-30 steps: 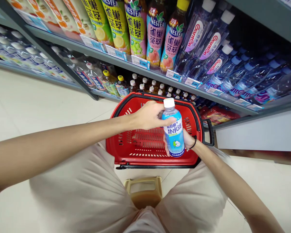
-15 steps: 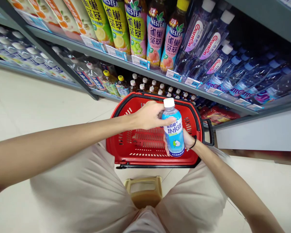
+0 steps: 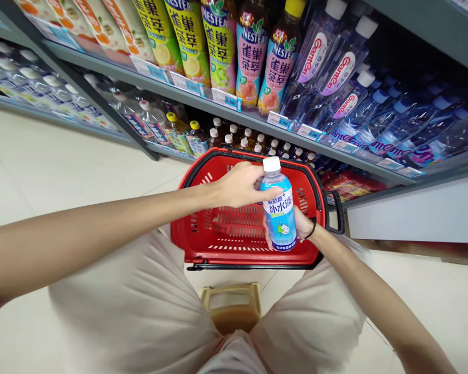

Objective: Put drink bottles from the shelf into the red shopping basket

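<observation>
A drink bottle (image 3: 280,218) with a blue and white label and a white cap is held above the red shopping basket (image 3: 253,258). My left hand (image 3: 245,185) grips its upper part from the left, thumb across the front of the label and the other fingers behind it. Lower down, my right hand (image 3: 302,224), with a black band at the wrist, wraps round the bottle from behind and the right. Most of the right hand's fingers are hidden by the bottle. The bottle tilts so that its label faces me.
Ahead, a shelf (image 3: 253,123) carries iced tea bottles (image 3: 249,57) and clear water bottles (image 3: 339,72), with more bottles below. A black handle (image 3: 338,212) juts from the basket's right side. Between my legs is a tan plastic stool (image 3: 234,314) on the tiled floor (image 3: 31,197).
</observation>
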The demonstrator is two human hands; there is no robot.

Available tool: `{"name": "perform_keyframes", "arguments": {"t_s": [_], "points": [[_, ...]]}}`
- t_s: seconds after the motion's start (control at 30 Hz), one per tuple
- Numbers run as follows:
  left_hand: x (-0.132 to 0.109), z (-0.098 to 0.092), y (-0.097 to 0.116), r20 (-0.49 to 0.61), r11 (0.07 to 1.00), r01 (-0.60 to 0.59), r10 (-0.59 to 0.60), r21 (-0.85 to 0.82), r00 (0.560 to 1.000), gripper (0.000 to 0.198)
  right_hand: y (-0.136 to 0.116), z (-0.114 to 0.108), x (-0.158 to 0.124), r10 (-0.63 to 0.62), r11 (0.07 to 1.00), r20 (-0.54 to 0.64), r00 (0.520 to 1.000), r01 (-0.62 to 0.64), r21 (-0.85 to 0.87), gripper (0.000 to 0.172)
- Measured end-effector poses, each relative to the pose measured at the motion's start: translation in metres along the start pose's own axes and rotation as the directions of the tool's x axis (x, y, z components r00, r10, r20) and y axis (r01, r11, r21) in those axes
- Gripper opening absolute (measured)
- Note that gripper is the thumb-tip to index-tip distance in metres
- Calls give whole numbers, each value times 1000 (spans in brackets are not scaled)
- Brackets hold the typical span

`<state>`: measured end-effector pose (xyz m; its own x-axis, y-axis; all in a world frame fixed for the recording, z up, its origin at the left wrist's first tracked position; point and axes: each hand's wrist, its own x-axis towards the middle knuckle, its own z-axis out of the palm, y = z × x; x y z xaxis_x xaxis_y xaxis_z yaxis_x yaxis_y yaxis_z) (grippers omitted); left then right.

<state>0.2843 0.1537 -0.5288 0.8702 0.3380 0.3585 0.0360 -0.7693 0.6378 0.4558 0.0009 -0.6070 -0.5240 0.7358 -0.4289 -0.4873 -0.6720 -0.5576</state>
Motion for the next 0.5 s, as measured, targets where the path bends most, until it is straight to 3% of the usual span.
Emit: {"name": "perform_keyframes", "arguments": {"t_s": [0.5], "points": [[0, 1, 0, 16, 1000, 26, -26, 3, 1000, 42, 1, -3, -1, 11, 999, -26, 1000, -10, 35, 67]]}}
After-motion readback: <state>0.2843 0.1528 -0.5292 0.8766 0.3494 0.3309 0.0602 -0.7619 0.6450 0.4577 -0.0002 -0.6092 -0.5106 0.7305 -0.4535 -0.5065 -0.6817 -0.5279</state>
